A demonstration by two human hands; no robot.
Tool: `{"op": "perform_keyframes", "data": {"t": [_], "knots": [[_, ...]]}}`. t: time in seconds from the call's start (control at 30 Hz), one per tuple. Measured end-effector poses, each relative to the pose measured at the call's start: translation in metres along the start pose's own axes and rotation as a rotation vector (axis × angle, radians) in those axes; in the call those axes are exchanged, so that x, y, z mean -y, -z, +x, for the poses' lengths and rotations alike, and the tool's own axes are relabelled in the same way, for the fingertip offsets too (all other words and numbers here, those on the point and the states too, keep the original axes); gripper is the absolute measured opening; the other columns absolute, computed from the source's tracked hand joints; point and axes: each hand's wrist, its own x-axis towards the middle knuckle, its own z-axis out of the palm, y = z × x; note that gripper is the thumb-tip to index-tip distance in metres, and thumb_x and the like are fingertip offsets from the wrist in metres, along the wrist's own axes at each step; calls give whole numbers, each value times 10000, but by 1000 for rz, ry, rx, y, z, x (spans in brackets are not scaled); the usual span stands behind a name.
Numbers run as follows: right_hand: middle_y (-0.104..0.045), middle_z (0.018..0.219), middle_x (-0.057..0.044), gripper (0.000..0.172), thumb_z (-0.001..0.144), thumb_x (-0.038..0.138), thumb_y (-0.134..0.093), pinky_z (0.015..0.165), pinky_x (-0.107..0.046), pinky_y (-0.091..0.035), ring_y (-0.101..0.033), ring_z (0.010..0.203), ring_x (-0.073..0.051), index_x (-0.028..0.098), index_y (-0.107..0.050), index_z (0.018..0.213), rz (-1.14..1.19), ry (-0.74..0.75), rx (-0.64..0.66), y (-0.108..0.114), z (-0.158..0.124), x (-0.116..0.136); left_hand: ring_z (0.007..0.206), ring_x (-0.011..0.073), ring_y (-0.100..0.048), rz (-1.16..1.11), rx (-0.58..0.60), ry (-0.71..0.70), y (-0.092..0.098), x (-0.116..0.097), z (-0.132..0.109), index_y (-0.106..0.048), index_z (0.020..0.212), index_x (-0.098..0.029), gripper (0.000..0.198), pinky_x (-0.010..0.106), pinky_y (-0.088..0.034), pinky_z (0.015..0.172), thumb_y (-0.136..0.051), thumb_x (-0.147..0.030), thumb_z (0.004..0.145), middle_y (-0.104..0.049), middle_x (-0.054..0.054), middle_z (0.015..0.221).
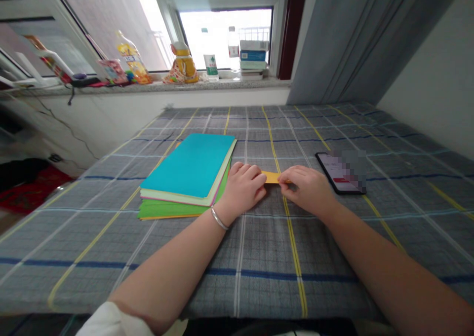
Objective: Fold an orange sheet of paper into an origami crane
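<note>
Between my two hands is a small strip of orange-yellow paper (271, 177), held low over the plaid cloth. My left hand (244, 187), with a silver bangle at the wrist, has its fingers closed on the paper's left end and hides that part. At the other end, the thumb and fingers of my right hand (306, 187) pinch the paper. Just left of my left hand lies a stack of coloured paper (192, 164), blue on top, with pale green, pink, green and orange edges showing below.
A phone (342, 172) with a lit, partly blurred screen lies to the right on the plaid cloth (259, 267). Along the windowsill (155, 87) stand a drink bottle (132, 57), a yellow bottle (185, 63), clear bottles and stacked boxes (254, 56). A grey curtain (344, 40) hangs at right.
</note>
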Motion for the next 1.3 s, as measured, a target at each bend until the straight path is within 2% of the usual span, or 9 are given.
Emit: {"op": "perform_keyframes", "data": {"t": [0.3, 0.7, 0.8, 0.87, 0.97, 1.1, 1.17, 1.2, 1.3], "knots": [[-739, 848, -21, 120, 809, 166, -556, 738, -301, -461, -665, 797, -184, 217, -655, 766, -25, -32, 26, 1, -1, -2, 792, 213, -512, 28, 16, -22, 5, 1, -1, -582, 795, -214, 69, 405, -365, 803, -556, -252, 847, -618, 42, 855], [-741, 848, -7, 105, 794, 222, -573, 695, -298, -482, -678, 784, -190, 226, -678, 793, -57, -134, -9, 7, -3, -23, 856, 224, -546, 57, 75, 126, 4, 20, -6, -549, 783, -210, 54, 409, -352, 851, -551, -213, 836, -624, 38, 860], [-738, 856, -3, 88, 777, 233, -576, 673, -306, -485, -677, 781, -198, 233, -663, 790, -44, -213, 15, 8, -4, -30, 860, 221, -558, 53, 101, 170, 5, 27, -7, -545, 762, -208, 63, 397, -355, 849, -546, -198, 824, -625, 38, 869], [-735, 871, -1, 73, 760, 224, -575, 687, -315, -495, -673, 785, -199, 234, -641, 790, 7, -251, 74, 9, -5, -35, 840, 214, -566, 24, 129, 248, 3, 33, -8, -545, 752, -205, 63, 375, -367, 817, -548, -194, 814, -623, 38, 862], [-731, 938, -6, 58, 744, 192, -569, 776, -338, -508, -666, 859, -202, 230, -602, 774, 125, -180, 220, 9, -6, -41, 806, 192, -582, -75, 175, 358, -2, 36, -10, -559, 770, -196, 66, 330, -385, 759, -531, -192, 829, -627, 33, 850], [-716, 1078, -14, 98, 817, 237, -537, 895, -377, -490, -638, 1022, -219, 236, -611, 752, 188, -93, 410, 7, -5, -39, 826, 194, -605, -159, 243, 348, -7, 30, -10, -626, 860, -192, 172, 323, -406, 751, -482, -269, 914, -656, 45, 869], [-685, 1174, -37, 120, 835, 305, -555, 935, -410, -479, -612, 1093, -247, 239, -654, 850, 148, -119, 466, 4, -6, -37, 872, 207, -612, -174, 281, 314, -7, 24, -10, -665, 918, -195, 237, 339, -422, 795, -465, -320, 941, -672, 59, 896], [-661, 1224, -61, 181, 822, 345, -585, 953, -431, -472, -596, 1125, -269, 232, -667, 937, 110, -146, 481, 2, -6, -37, 897, 214, -613, -177, 302, 300, -6, 22, -9, -681, 942, -196, 260, 349, -427, 824, -464, -339, 947, -679, 66, 917], [-584, 1327, -152, 527, 752, 450, -674, 1009, -480, -437, -546, 1201, -336, 169, -622, 1194, -3, -234, 509, -5, -10, -43, 948, 232, -609, -167, 360, 283, -1, 16, -7, -711, 983, -196, 302, 378, -431, 886, -464, -368, 952, -688, 79, 989]]}}
